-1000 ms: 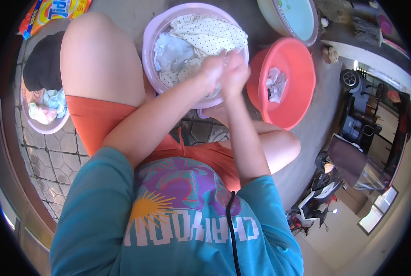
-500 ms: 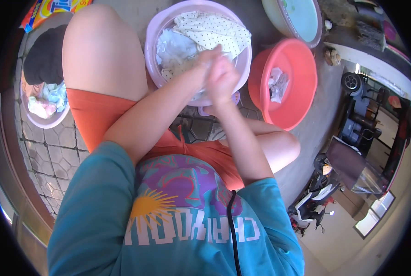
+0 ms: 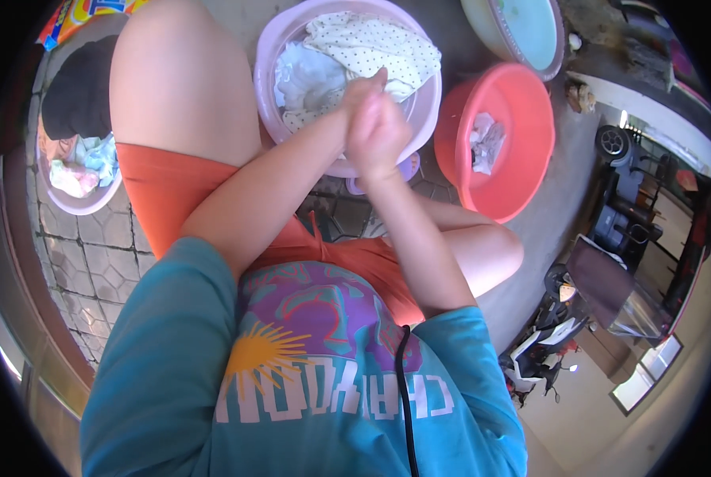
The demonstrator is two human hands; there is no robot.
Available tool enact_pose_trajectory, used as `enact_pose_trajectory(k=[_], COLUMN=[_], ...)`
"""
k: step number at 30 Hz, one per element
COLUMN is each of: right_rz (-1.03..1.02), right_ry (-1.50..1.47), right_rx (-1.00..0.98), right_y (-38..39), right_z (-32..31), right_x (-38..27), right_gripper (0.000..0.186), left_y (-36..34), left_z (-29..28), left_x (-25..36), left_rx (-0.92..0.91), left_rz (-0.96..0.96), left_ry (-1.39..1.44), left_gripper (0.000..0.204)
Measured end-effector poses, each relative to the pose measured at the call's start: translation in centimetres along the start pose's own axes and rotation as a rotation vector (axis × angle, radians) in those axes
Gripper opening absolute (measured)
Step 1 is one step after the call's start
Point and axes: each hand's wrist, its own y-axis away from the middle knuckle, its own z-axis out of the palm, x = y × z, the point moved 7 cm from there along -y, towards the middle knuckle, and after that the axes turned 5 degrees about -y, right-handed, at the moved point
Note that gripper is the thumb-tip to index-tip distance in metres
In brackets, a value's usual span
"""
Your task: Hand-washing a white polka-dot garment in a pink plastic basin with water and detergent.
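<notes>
My left hand (image 3: 362, 93) and my right hand (image 3: 377, 137) press together above the near part of a light purple basin (image 3: 266, 83). Both are closed, and my right hand is a little blurred. Whatever lies between them, if anything, is hidden. Inside the basin, a white cloth with dark dots (image 3: 379, 49) drapes toward the far right side. Beside it, at the left, rests a pale blue-white cloth (image 3: 308, 75), bunched up. Part of the dotted cloth also shows below that, partly covered by my left wrist.
Right of the purple basin stands a red basin (image 3: 522, 179) with a crumpled whitish cloth (image 3: 486, 143) in it. Behind is a pale green-blue basin (image 3: 530, 36). At left, a basin of pastel clothes (image 3: 93, 171) sits near dark fabric (image 3: 77, 91) and a detergent bag (image 3: 81, 20).
My clasped hands have shifted slightly toward me and to the left over the basin, still pressed together. The whole view has tilted a little; the cloths lie much the same.
</notes>
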Motion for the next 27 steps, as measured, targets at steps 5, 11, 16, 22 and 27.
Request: enact_pose_trajectory(k=[5, 11, 16, 22, 27], right_rz=[0.479, 0.711, 0.11, 0.283, 0.879], right_ry=[-0.075, -0.103, -0.1, -0.051, -0.041], right_rx=[0.1, 0.123, -0.037, 0.005, -0.083], right_y=[-0.7, -1.5, 0.4, 1.5, -0.9], right_z=[-0.1, -0.5, 0.5, 0.5, -1.0], right_x=[7.6, 10.9, 2.2, 3.2, 9.9], right_gripper=[0.033, 0.04, 0.037, 0.036, 0.033], left_y=[-2.6, -0.3, 0.9, 1.1, 1.0], left_z=[1.4, 1.9, 0.7, -0.3, 2.1], left_x=[0.9, -0.3, -0.9, 0.1, 1.1], left_rx=[0.012, 0.129, -0.168, -0.083, 0.121], left_rz=[0.235, 0.154, -0.122, -0.069, 0.212], left_ry=[-0.157, 0.352, 0.393, 0.322, 0.279], left_gripper=[0.042, 0.048, 0.042, 0.046, 0.049])
